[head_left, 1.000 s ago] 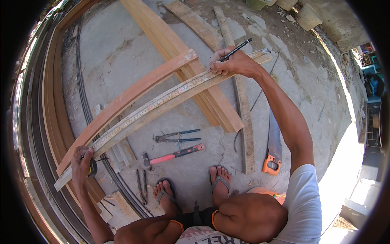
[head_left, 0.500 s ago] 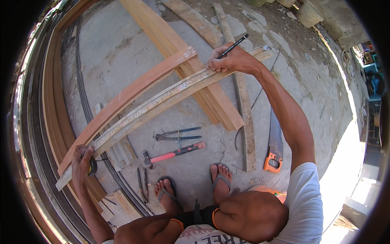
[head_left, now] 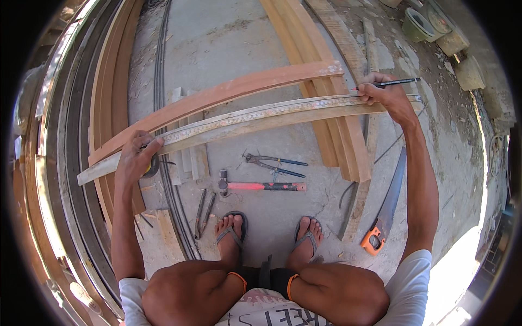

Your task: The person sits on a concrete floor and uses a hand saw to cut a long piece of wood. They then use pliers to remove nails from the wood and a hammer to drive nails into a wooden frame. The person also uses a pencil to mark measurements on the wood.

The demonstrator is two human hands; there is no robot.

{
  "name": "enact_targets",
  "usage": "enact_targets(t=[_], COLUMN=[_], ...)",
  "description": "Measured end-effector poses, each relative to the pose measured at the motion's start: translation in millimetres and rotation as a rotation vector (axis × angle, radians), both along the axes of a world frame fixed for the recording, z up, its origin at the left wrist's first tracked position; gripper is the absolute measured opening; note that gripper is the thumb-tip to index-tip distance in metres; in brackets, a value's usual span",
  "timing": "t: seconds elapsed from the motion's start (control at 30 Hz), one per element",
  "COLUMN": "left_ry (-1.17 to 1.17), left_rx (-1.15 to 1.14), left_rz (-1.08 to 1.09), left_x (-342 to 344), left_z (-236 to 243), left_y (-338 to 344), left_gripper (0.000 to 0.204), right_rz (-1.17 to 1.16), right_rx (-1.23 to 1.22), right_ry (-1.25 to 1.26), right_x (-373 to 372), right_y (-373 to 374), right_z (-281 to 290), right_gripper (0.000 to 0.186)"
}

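Note:
My left hand [head_left: 135, 158] closes around a yellow and black tape measure [head_left: 152, 166] at the left end of a long, narrow board [head_left: 234, 135]. Along the board's top runs a pale, mottled strip [head_left: 261, 111], apparently the drawn-out tape blade. Near the board's right end, my right hand [head_left: 387, 98] pinches a dark pencil [head_left: 402, 82], its reddish tip pointing left over the board's edge. A reddish-brown plank [head_left: 234, 85] lies just beyond, crossing a stack of timbers [head_left: 348, 144] on the right.
On the concrete lie pincers [head_left: 277, 163], a red and black hammer [head_left: 261, 186], another long-handled tool [head_left: 204, 213] and an orange-handled handsaw [head_left: 385, 217]. Dark rods [head_left: 161, 65] and long timbers [head_left: 111, 76] run along the left. Buckets [head_left: 417, 26] stand at the far right.
My view has turned, so the boards and tools appear shifted and rotated. The pencil in my right hand lies flatter. My left hand still holds the tape measure.

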State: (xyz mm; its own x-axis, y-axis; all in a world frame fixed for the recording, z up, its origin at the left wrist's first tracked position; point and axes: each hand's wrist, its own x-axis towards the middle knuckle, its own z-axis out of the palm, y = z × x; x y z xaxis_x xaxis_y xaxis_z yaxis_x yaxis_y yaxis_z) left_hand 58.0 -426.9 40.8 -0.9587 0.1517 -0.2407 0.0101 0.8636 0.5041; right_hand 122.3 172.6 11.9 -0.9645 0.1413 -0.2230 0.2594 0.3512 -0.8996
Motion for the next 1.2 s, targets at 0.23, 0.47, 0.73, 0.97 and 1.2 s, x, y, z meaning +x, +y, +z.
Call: enact_targets(t=[0.23, 0.47, 0.73, 0.97, 1.2], left_ry=[0.121, 0.135, 0.134, 0.157, 0.152], left_rx=[-0.114, -0.084, -0.088, -0.061, -0.056], left_rz=[-0.049, -0.052, -0.055, -0.040, -0.047], left_x=[6.6, 8.6, 6.4, 8.1, 7.5], left_z=[2.0, -3.3, -9.7, -12.7, -12.0], left_y=[-5.7, -3.8, -5.8, -10.1, -7.5], left_gripper=[0.045, 0.047, 0.044, 0.044, 0.045], right_rz=[0.147, 0.332, 0.361, 0.364, 0.362], right_rx=[-0.009, 0.022, -0.020, 0.017, -0.004], right_ry=[0.065, 0.060, -0.039, -0.050, -0.046], right_x=[-23.9, -49.1, -62.7, -61.7, -63.1], right_y=[-146.5, -251.1, -261.3, -265.1, -260.5], right_z=[32.3, 11.2, -7.2, -3.7, -10.2], right_gripper=[0.018, 0.020, 0.020, 0.019, 0.020])
